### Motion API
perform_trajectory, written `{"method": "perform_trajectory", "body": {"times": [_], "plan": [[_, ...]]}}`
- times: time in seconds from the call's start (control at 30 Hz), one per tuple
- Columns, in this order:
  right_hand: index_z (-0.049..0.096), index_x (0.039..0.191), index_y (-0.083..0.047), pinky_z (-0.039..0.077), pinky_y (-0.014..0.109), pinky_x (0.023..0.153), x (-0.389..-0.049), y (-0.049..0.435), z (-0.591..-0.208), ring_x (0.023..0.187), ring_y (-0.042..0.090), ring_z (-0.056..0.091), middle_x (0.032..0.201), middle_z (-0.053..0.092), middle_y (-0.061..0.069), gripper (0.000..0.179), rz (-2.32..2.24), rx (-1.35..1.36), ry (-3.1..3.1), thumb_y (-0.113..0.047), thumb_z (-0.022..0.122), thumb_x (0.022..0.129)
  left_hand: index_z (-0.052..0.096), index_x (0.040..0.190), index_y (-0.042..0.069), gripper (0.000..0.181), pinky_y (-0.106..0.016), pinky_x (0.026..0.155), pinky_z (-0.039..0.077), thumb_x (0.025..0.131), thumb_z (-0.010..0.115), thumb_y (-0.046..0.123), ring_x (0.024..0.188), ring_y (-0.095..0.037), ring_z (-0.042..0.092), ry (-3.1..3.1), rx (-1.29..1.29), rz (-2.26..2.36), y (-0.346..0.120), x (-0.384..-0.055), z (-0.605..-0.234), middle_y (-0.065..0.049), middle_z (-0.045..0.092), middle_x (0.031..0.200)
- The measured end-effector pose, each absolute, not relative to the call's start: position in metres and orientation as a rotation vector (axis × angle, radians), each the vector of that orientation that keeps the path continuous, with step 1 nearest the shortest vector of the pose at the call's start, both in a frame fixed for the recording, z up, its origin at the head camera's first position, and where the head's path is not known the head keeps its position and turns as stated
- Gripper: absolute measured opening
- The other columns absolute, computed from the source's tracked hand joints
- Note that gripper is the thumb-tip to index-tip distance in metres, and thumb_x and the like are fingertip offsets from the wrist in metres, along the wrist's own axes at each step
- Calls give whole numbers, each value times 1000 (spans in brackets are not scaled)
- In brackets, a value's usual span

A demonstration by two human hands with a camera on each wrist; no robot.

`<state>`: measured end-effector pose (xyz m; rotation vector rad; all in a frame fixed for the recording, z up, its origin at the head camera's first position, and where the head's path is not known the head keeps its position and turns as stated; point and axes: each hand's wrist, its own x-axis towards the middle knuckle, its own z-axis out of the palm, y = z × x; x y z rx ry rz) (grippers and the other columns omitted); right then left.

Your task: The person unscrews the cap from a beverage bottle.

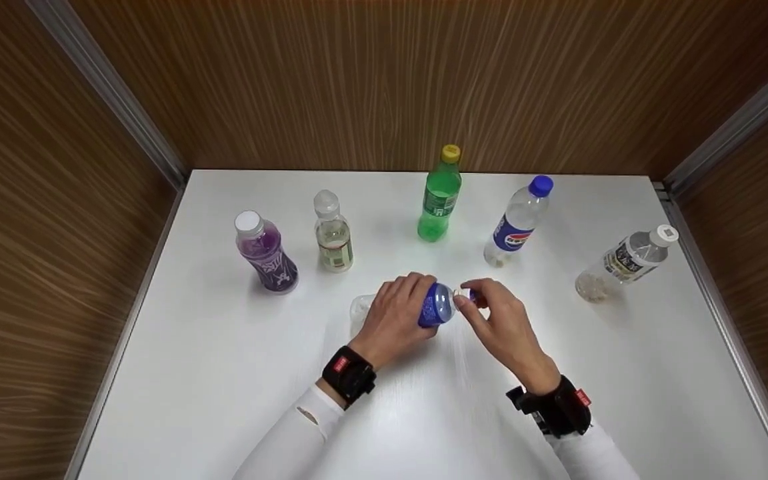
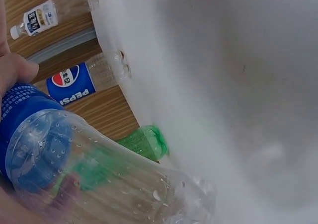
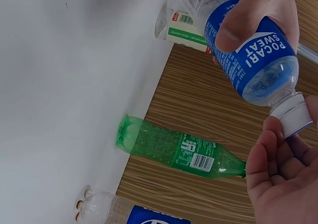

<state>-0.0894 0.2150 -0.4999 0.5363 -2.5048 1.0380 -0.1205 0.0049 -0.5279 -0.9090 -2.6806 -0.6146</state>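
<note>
A clear Pocari Sweat bottle point(image 3: 252, 65) with a blue label is held tilted above the white table, its neck toward the right in the head view. My left hand point(image 1: 399, 312) grips it round the label. With thumb and fingers my right hand point(image 1: 501, 323) pinches the white cap point(image 3: 292, 115), which sits at the bottle's mouth. In the left wrist view droplets cling inside the bottle's clear lower body point(image 2: 124, 169). Part of the label is hidden under the left hand.
Beyond the hands stand a purple drink bottle point(image 1: 267, 257), a small clear-capped bottle point(image 1: 334, 240), a green bottle point(image 1: 439, 200), a Pepsi bottle point(image 1: 516, 223) and a white-capped clear bottle point(image 1: 624, 263). Wood-grain panels point(image 1: 357, 80) enclose the white table point(image 1: 191, 373).
</note>
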Motion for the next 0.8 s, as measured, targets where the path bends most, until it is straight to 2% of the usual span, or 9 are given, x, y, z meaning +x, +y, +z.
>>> {"method": "perform_trajectory", "body": {"times": [0.3,0.8], "plan": [[67,116,-2,51,32,70,-87,221,-501,82,14,58,92,63,2,27,994,624,-2475,-9,78,92,54,135,8,75,-39,96,52,75,89,36,111,-24,63,-2647,-950,-681,5,-121,-529,-7,61,124],[66,121,-3,52,29,80,-83,230,-495,93,12,59,105,67,2,31,973,753,-2484,-8,77,92,54,135,8,73,-39,96,52,76,89,36,111,-22,63,-2642,-997,-745,7,-121,-530,-6,61,123]]}}
